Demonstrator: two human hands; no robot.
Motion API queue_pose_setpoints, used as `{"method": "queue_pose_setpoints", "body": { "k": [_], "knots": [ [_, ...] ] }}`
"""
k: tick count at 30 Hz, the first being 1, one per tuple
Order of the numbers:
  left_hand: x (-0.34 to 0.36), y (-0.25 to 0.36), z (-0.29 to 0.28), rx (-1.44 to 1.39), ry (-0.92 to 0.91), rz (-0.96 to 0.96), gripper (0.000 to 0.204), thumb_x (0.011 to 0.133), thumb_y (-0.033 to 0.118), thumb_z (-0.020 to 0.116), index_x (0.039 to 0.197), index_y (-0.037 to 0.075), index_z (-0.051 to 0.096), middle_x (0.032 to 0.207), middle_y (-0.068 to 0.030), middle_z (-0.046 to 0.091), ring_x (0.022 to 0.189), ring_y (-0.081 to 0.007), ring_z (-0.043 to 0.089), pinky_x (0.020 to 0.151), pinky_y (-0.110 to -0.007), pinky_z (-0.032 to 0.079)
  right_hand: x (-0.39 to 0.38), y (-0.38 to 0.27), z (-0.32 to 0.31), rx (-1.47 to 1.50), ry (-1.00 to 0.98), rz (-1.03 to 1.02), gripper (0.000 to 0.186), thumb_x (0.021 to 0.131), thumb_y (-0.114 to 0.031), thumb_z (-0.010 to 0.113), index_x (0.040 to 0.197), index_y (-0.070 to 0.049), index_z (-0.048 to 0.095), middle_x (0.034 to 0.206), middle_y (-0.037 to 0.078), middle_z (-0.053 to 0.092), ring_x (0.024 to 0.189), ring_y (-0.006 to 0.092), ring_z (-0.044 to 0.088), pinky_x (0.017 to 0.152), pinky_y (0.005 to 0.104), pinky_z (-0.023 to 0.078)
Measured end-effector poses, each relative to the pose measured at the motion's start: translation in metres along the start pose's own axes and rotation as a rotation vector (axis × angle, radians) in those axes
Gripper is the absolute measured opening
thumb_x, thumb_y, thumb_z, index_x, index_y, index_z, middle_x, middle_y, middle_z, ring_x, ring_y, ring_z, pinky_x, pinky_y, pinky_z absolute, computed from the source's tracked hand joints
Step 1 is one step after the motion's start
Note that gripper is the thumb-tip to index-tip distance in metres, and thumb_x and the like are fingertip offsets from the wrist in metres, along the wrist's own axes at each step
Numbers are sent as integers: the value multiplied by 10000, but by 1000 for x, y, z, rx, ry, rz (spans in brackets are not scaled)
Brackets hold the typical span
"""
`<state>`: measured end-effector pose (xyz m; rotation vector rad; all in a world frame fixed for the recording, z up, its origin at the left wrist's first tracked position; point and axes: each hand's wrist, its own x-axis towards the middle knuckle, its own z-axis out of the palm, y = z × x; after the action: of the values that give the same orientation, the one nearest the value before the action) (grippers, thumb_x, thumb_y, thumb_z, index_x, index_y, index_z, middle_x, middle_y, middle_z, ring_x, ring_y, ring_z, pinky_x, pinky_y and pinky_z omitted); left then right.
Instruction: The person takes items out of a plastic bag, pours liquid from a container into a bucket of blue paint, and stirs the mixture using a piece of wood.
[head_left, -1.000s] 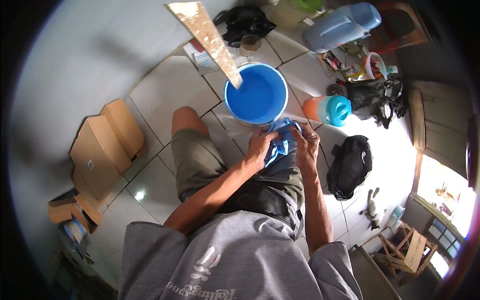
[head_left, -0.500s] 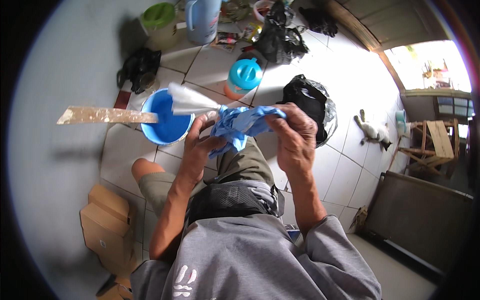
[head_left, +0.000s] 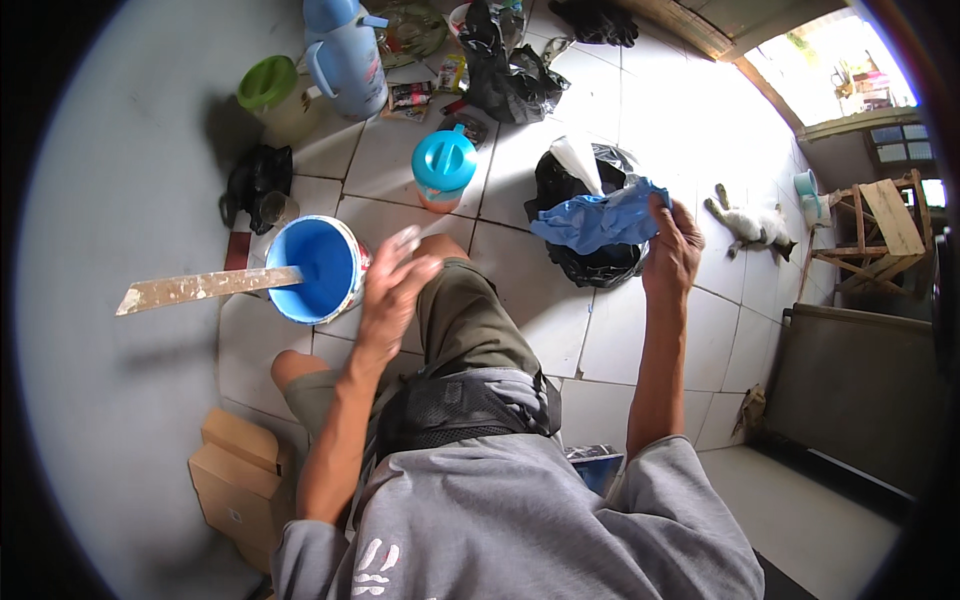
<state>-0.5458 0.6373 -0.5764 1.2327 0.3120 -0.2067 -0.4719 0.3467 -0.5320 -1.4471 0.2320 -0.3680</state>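
My right hand [head_left: 676, 240] grips one end of a crumpled blue plastic bag [head_left: 592, 218], held out over an open black trash bag [head_left: 590, 265] on the floor. A pale, whitish strip [head_left: 575, 163] sticks up behind the blue plastic; I cannot tell whether the two are joined. Slightly blurred, my left hand [head_left: 392, 295] is raised with its fingers apart and nothing in it. Just left of it stands a blue-lined bucket [head_left: 318, 268], with a paint-spotted wooden stick [head_left: 205, 290] leaning out over its rim.
A turquoise-lidded jug [head_left: 444, 165] stands on the tiles ahead. Beyond are a light-blue pitcher [head_left: 346, 75], a green-lidded container [head_left: 268, 88] and another black bag [head_left: 510, 80]. A cat [head_left: 752, 222] lies at right, near a wooden stand [head_left: 880, 225]. Cardboard [head_left: 235, 480] leans at lower left.
My right hand has carried the blue plastic rightward, over the black trash bag. My left hand has let go of it and opened. The view has shifted somewhat.
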Motion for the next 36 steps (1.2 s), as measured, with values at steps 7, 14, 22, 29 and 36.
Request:
{"method": "queue_pose_setpoints", "body": {
  "k": [7,14,22,29,36],
  "knots": [
    [-56,-72,-116,31,302,-278,451,832,257,566,1213,62,424,1156,-71,506,1025,-218,517,902,-365,358,42,210,-155,-138,21,88,157,798,-92,604,907,20,616,812,11,604,726,72,520,680,195,388],
    [-119,-107,-180,-80,601,-450,495,822,280,552,1244,80,388,1229,-76,442,1089,-256,470,909,-372,343,12,166,-120,-37,-10,371,156,804,-98,593,909,16,610,785,6,600,687,61,518,621,179,385],
    [-128,-103,-187,-87,645,-456,461,827,265,544,1229,87,405,1232,-83,441,1090,-259,476,894,-358,358,15,172,-125,-47,102,311,147,799,-83,613,891,31,609,765,10,597,685,79,521,637,198,396],
    [-125,-109,-178,-75,618,-450,478,830,258,548,1238,67,388,1249,-91,428,1091,-261,475,905,-357,354,11,165,-133,-230,151,377,278,780,-191,663,938,31,610,764,17,595,659,69,506,610,195,393],
    [-127,-100,-173,-46,650,-370,425,854,223,520,1226,54,402,1223,-77,467,1072,-251,496,904,-353,357,-15,162,-136,-233,413,137,278,832,-280,600,788,-6,577,670,24,559,633,74,502,578,211,406]
  ]
}}
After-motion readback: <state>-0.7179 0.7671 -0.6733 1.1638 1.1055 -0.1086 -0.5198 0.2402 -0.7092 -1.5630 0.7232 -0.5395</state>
